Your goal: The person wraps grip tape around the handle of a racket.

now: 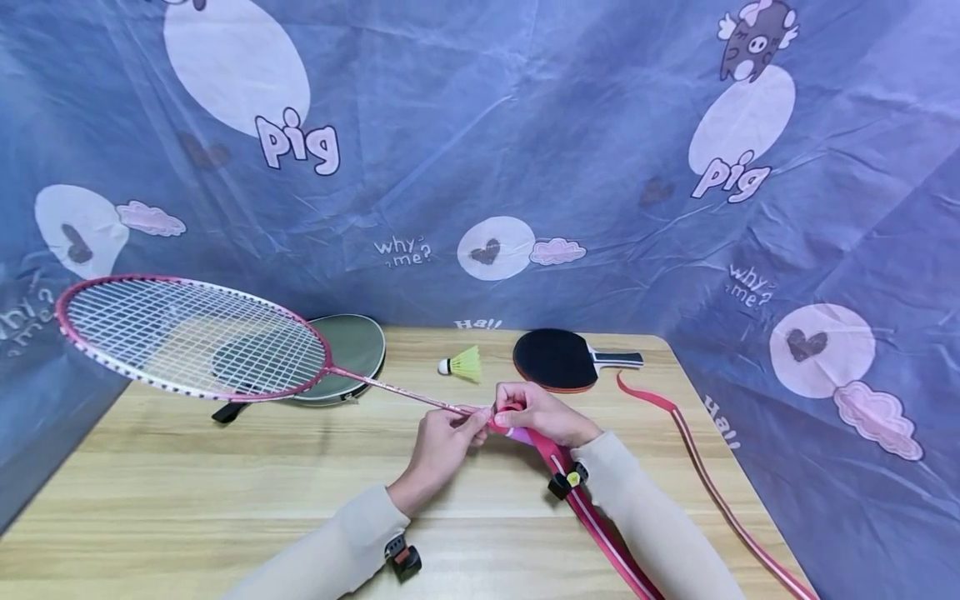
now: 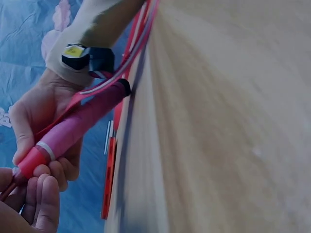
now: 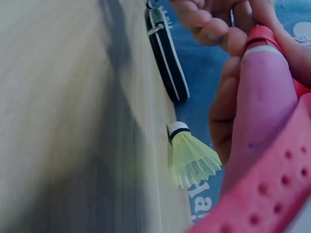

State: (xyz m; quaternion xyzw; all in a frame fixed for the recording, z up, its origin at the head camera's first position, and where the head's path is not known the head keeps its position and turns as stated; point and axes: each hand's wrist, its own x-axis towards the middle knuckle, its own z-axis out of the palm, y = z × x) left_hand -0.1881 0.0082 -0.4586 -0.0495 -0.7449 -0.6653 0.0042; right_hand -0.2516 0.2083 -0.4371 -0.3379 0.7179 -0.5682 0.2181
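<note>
A badminton racket (image 1: 397, 390) is held above the table, its strung head to the left and its handle to the right. My left hand (image 1: 442, 442) pinches it where the shaft meets the handle. With bent fingers, my right hand (image 1: 551, 412) pinches red grip tape at the handle's top end. The pink handle (image 3: 262, 92) has a white band below that red wrap. Perforated pink-red grip tape (image 3: 272, 189) runs loose alongside the handle and trails past the right wrist toward the front. My fingers partly hide the wrapped spot.
Behind my hands lie a yellow shuttlecock (image 1: 467, 364) and a black table tennis paddle (image 1: 555, 360). A green zipped case (image 1: 363, 337) sits under the racket head. Along the table's right side stretches another length of red tape (image 1: 701, 467). Patterned blue cloth (image 1: 420, 125) surrounds the table.
</note>
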